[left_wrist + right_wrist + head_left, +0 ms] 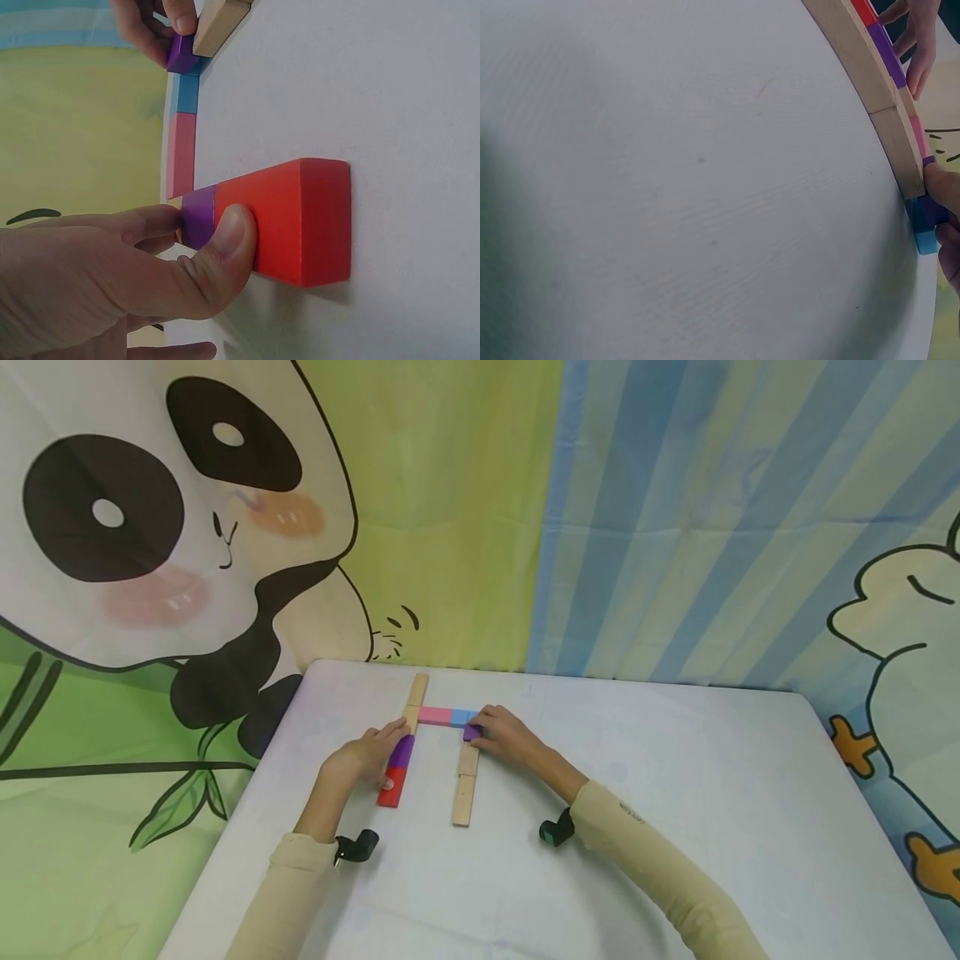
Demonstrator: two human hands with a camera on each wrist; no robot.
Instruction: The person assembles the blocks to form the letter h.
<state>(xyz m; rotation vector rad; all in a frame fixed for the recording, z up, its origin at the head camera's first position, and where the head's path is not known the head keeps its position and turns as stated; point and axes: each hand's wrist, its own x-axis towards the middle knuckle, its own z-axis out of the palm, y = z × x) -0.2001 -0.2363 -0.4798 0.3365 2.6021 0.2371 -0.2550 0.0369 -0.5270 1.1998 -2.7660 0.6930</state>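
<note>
Wooden blocks lie end to end on the white table in a shape like an H without its lower half. In the left row a red block (392, 789) and a purple block (402, 750) continue into plain wood blocks (418, 689). My left hand (367, 755) rests along this row, its thumb on the red block in the left wrist view and its fingertips by the purple and wood blocks. A pink block (435, 716) and blue blocks (459, 718) form the crosspiece. My right hand (510, 737) pinches a small purple block (181, 54) at the corner, touching the right row.
Two plain wood blocks (465, 789) make the right row, running toward me. The white table (675, 793) extends to the right. Behind it hangs a printed cloth (450, 527) with a panda. A dark wrist device (557, 829) sits at each sleeve cuff.
</note>
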